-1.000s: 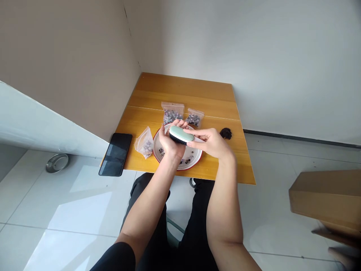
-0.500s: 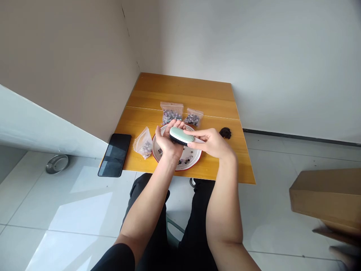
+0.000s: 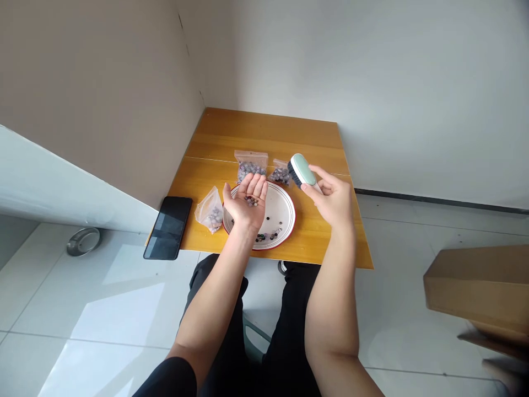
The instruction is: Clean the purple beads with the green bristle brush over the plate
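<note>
My left hand (image 3: 247,203) lies palm up above a white plate with a red rim (image 3: 284,207), with a few dark beads (image 3: 250,201) resting in the palm. My right hand (image 3: 329,197) holds a small brush (image 3: 301,171) with a pale green back and dark bristles, up and to the right of the plate. Several loose beads (image 3: 268,236) lie on the plate. Behind it are a zip bag of beads (image 3: 250,166) and a smaller zip bag of beads (image 3: 281,175). An open clear bag with beads (image 3: 211,211) lies to its left.
The plate and bags stand on a wooden table (image 3: 264,135) against the wall. A black phone (image 3: 168,227) lies at the left table edge. A metal bowl (image 3: 83,241) is on the floor, and a cardboard box (image 3: 475,286) is at the right.
My hands have come apart. The brush has moved up and right, off my left hand, and my left palm now lies open with beads showing on it.
</note>
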### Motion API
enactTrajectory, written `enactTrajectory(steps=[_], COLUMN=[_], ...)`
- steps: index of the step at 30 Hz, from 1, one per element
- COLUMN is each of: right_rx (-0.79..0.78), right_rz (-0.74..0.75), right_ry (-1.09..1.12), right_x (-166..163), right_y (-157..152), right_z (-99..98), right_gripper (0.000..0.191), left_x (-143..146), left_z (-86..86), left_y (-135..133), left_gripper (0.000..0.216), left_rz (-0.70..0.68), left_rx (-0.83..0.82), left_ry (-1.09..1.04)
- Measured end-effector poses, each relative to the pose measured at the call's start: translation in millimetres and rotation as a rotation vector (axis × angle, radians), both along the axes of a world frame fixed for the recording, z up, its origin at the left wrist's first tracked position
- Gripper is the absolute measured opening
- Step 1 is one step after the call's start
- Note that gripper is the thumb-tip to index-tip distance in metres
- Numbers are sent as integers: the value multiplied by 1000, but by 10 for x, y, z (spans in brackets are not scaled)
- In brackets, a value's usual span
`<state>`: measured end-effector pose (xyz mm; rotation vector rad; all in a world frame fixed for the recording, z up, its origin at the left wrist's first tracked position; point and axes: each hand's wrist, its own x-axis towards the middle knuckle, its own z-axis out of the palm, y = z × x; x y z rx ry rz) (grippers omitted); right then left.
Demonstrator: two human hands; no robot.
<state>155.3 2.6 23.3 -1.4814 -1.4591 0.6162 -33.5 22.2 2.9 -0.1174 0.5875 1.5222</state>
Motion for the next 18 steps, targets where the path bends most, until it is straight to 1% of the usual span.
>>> enactTrajectory(steps=[4,10,15,18], right_rx=[-106,-272,-389,-424], right_rz=[-113,-252,-266,-262], right_ry=[-197,-352,-429,-431], right_x=[41,65,81,126], right_y=[38,71,47,4], right_z=[-102,-193,-195,-128], right_gripper=[40,40,47,62], left_x=[-12,3,15,11], left_z=[-24,-23,4,2], left_y=[17,4,-4,-3], left_gripper=[55,52,51,51], left_rz=[-21,-33,-27,-27], left_rx=[17,16,2,2], left_ry=[5,13,15,27])
